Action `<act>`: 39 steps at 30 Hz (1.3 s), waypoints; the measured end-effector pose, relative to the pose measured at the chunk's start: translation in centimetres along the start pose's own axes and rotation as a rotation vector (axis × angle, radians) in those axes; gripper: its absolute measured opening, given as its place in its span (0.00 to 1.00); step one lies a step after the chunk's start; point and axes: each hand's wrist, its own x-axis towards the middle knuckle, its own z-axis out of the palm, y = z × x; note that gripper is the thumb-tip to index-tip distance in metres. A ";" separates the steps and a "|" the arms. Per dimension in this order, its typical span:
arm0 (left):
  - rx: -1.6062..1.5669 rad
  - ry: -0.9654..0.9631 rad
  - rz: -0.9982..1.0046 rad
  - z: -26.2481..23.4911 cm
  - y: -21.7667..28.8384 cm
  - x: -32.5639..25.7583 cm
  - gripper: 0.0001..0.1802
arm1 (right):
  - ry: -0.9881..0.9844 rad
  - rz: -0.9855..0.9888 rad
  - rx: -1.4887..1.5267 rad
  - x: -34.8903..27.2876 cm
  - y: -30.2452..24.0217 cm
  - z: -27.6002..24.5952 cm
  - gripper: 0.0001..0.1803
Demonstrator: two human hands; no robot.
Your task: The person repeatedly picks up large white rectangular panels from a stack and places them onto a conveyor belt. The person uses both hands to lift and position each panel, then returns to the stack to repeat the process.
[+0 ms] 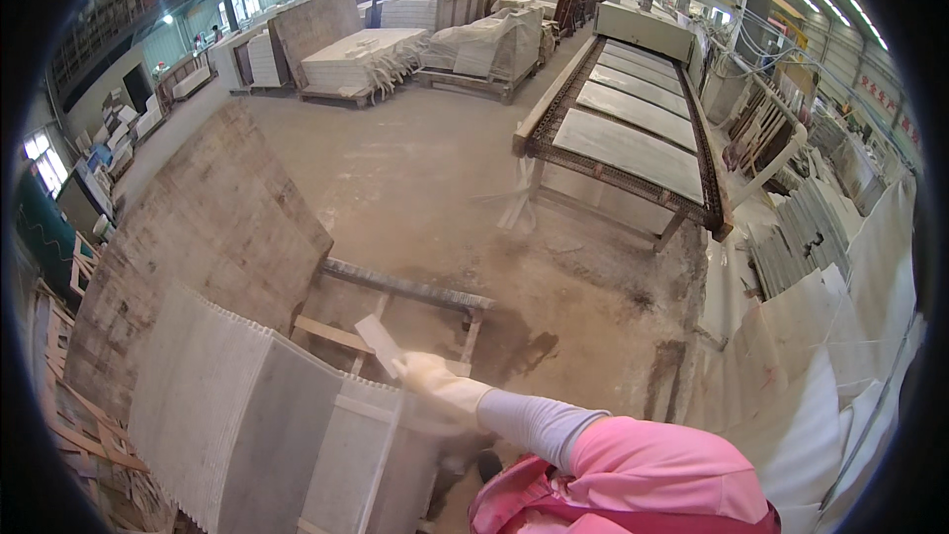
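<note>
My right hand [427, 377], in a pale cream glove, reaches out from the lower right. Its fingers are closed on the near end of a short, flat whitish strip [378, 339], which points up and to the left. Just below and left of the hand stands a row of grey-white stone slabs [272, 425], packed on edge. A pale narrow piece [365, 407] lies against the nearest slab. My arm wears a light grey sleeve and a pink cover. My left hand does not show.
A large brown board [198, 227] stands behind the slabs. Beyond them, a wood and metal frame [405, 289] lies on the floor. At the far right a conveyor table [527, 143] carries several pale slabs. Wrapped stacks [484, 44] stand at the back; white sheets [820, 336] lean at right.
</note>
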 end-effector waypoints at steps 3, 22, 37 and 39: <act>-0.005 -0.009 0.001 0.0 -0.4 0.4 0.11 | -0.006 0.020 -0.004 0.3 -0.3 0.1 0.26; -0.011 0.028 0.029 -3.3 -2.3 1.8 0.16 | -0.098 0.123 0.044 0.4 0.1 0.3 0.26; 0.004 0.100 0.029 -4.9 -5.3 2.3 0.19 | -0.148 0.155 0.052 -0.1 -1.7 -0.9 0.28; 0.011 0.090 0.013 -4.1 -4.9 1.9 0.19 | -0.168 0.158 0.056 -0.3 -1.9 -1.2 0.27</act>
